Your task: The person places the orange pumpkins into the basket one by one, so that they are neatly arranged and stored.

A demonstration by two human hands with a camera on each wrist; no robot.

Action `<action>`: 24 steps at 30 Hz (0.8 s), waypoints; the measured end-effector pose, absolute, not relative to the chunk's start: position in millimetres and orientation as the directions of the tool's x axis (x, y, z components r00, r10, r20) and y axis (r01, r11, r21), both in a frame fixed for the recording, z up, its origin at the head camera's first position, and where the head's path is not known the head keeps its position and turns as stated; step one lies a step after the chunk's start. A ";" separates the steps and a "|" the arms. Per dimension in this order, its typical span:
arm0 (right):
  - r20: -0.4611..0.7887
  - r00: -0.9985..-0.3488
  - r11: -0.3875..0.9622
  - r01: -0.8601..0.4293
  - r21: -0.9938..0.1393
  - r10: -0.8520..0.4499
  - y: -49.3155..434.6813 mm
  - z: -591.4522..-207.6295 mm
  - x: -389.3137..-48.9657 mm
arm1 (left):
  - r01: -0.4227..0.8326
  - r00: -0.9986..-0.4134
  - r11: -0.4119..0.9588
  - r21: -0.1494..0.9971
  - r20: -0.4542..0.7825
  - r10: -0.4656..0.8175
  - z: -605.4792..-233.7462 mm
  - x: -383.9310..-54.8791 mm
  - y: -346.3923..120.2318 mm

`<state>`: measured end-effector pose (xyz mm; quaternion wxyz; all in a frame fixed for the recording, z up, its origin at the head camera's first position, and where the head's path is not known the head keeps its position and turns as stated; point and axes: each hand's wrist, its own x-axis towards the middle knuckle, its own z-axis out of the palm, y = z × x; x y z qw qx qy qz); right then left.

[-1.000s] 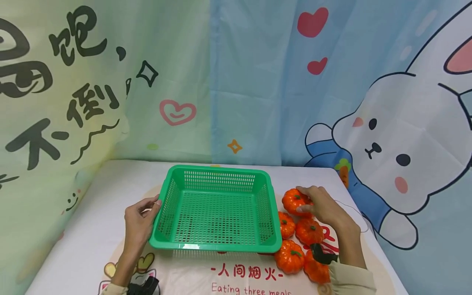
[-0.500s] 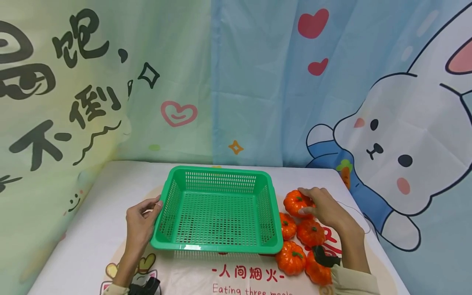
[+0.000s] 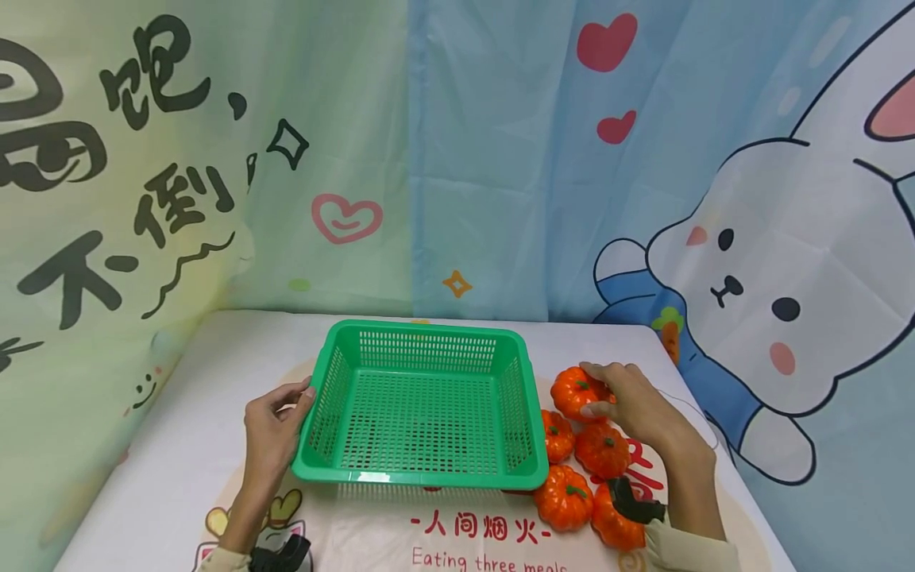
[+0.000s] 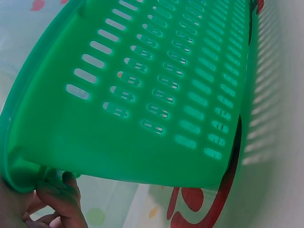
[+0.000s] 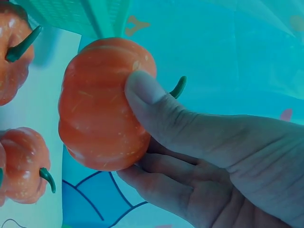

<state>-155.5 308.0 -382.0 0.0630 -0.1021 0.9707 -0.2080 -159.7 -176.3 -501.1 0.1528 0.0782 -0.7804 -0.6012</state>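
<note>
A green plastic basket (image 3: 418, 481) with slotted walls stands mid-table, nothing lying in it. My left hand (image 3: 275, 429) grips its left rim, thumb and fingers curled at the edge; the left wrist view shows the fingers (image 4: 64, 199) under the rim corner. To the basket's right, my right hand (image 3: 632, 401) holds a small orange pumpkin (image 3: 574, 392) with a green stem. In the right wrist view the thumb presses one side of the pumpkin (image 5: 102, 107) and the fingers wrap beneath. Several more pumpkins (image 3: 602, 450) lie close by, below that hand.
A white table (image 3: 236, 357) with a printed cloth bears everything. One pumpkin (image 3: 563, 498) sits right at the basket's lower right corner, another (image 3: 618, 518) partly behind the right wrist's black strap. A cartoon curtain (image 3: 486, 175) hangs behind the table's far edge.
The view has shifted slightly. My right hand and the pumpkin in it have moved very little, a touch to the right; the left hand and basket keep their places.
</note>
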 end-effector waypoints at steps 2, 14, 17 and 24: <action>-0.076 -0.971 0.892 -0.175 -0.417 -0.226 307.6 -380.9 -154.3 | 0.056 -0.941 0.266 0.962 0.140 -0.307 -500.7 -159.6 -176.3; -0.056 -0.964 0.879 -0.213 -0.427 -0.261 301.8 -373.1 -148.5 | 0.038 -0.943 0.259 0.965 0.120 -0.310 -501.0 -160.1 -177.0; -0.062 -0.966 0.883 -0.203 -0.423 -0.252 298.2 -370.5 -146.8 | 0.038 -0.942 0.261 0.965 0.121 -0.313 -500.6 -160.0 -176.6; -0.071 -0.964 0.885 -0.203 -0.419 -0.255 294.5 -364.9 -143.0 | 0.047 -0.942 0.256 0.966 0.128 -0.309 -500.3 -159.6 -176.9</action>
